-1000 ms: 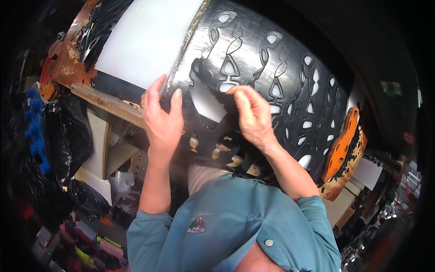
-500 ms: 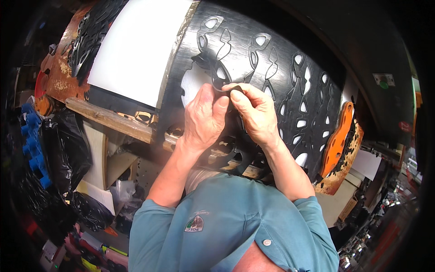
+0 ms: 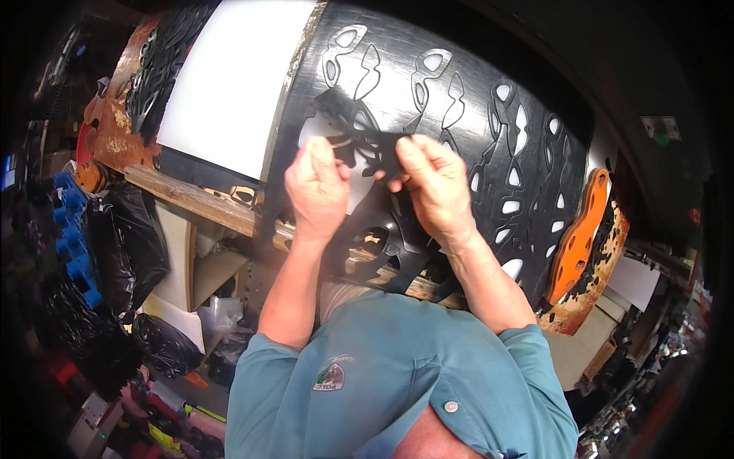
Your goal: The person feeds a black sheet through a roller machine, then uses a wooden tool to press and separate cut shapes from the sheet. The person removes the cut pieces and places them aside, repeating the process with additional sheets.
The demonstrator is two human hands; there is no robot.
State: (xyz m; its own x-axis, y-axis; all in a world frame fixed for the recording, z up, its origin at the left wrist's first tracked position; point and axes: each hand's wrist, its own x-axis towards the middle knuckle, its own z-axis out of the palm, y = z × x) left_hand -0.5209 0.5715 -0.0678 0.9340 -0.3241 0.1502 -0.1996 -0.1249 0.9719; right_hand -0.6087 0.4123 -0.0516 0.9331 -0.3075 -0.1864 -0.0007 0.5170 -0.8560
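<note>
A large black sheet (image 3: 386,42) with cut outlines and holes lies before me, white showing through its openings. Above it, a dark, flexible cut strip (image 3: 388,157) stretches between my hands, slightly blurred. My right hand (image 3: 440,187) pinches its right end between thumb and fingers. My left hand (image 3: 317,187) is closed, with thumb and fingers together at the strip's left end; its fingertips are smeared by motion. Under the hands, a torn-out gap in the sheet bares a white surface (image 3: 358,195).
Left of the sheet are a blank white board (image 3: 225,84) and a pile of black cut pieces (image 3: 157,84). An orange holed tool or plate (image 3: 579,237) lies at the right. A wooden rail (image 3: 191,200) runs along the near edge, with black plastic bags (image 3: 126,245) below left.
My hands have moved apart, the left one shifting left. The dark strip now spans the wider space between them. My view has shifted slightly.
</note>
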